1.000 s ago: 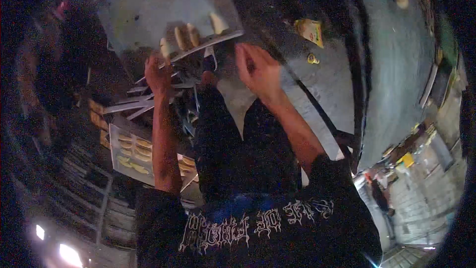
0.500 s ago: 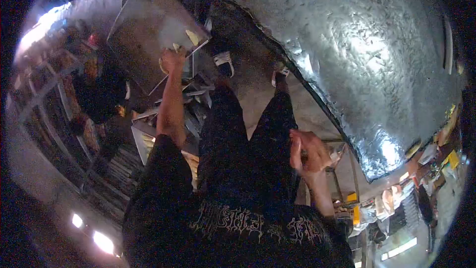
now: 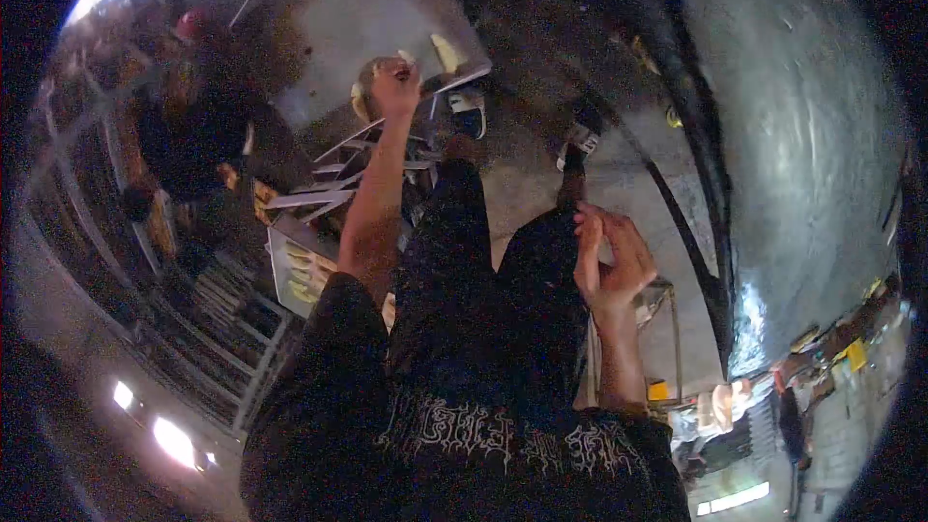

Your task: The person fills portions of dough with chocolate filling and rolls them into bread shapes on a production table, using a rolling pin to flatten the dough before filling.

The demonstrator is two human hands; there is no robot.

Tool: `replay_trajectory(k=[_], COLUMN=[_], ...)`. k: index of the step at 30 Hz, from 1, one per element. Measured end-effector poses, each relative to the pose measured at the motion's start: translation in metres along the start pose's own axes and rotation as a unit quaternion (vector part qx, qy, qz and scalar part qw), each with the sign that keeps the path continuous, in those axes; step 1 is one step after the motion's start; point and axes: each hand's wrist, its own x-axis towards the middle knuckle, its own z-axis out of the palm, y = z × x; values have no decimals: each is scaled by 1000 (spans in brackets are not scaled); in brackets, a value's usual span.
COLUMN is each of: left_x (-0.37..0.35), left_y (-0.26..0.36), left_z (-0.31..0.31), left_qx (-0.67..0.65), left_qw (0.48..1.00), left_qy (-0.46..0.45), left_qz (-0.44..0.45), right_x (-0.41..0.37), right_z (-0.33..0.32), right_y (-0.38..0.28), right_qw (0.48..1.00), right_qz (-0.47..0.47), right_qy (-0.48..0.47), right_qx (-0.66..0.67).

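Note:
My left hand (image 3: 394, 89) reaches forward over the near corner of a large grey flat surface (image 3: 338, 14). Its fingers are curled, with a small pale piece showing at their tips; what they grip is not clear. A brownish rounded shape (image 3: 363, 92) lies against the hand's left side. Just beyond, a pale yellow wedge-like piece (image 3: 446, 53) rests by the corner. My right hand (image 3: 619, 256) hangs in the air before my right thigh, loosely curved, a gap between thumb and fingers, nothing visible in it.
A light tray (image 3: 290, 275) with several yellowish pieces is below my left forearm, beside jumbled metal bars (image 3: 333, 174). At left is a person in dark clothes (image 3: 193, 145) near metal racks. A large grey, shiny surface (image 3: 812, 155) fills the right.
The view has turned, so the big shiny surface has slid rightward and blurred. My left hand and the grey flat surface appear farther right; my right hand is slightly higher in view.

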Motion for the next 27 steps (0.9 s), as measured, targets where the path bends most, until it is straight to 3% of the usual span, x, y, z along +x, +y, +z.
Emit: replay_trajectory(k=[2, 4, 6, 8, 10, 13, 16, 18, 20, 22, 27], left_x=[-2, 0, -3, -12, -14, -5, -18, -21, -22, -22, -28], left_y=[23, 0, 38, -2, 0, 61, 32, 25, 9, -19, -39], left_z=[-21, -19, -40, -6, -2, -69, -75, -79, -76, -63, -46], left_qx=[-2, -54, -14, -62, -82, -74, -50, -28, -38, -79, -60], left_qw=[1000, 988, 988, 988, 986, 968, 987, 985, 983, 966, 986], left_qy=[-1, -33, -75, -94, -92, -85, 79, 89, 32, -93, -32], left_qz=[-29, -138, -137, -104, -115, -223, -134, -142, -176, -228, -152], right_x=[15, 28, 41, 55, 67, 89, 102, 107, 111, 113, 116], right_z=[30, 58, 86, 113, 136, 173, 201, 212, 219, 224, 222], right_y=[-11, -22, -33, -42, -49, -65, -66, -69, -75, -82, -78], right_qw=[1000, 998, 997, 996, 994, 988, 987, 990, 990, 987, 990], right_qz=[-12, -12, -17, -41, -79, -83, -53, 0, 44, 82, 44], right_qy=[-24, -58, -75, -83, -80, -129, -147, -139, -134, -132, -136], right_qx=[3, -13, -2, -2, -11, -34, -42, 1, 28, 46, -13])
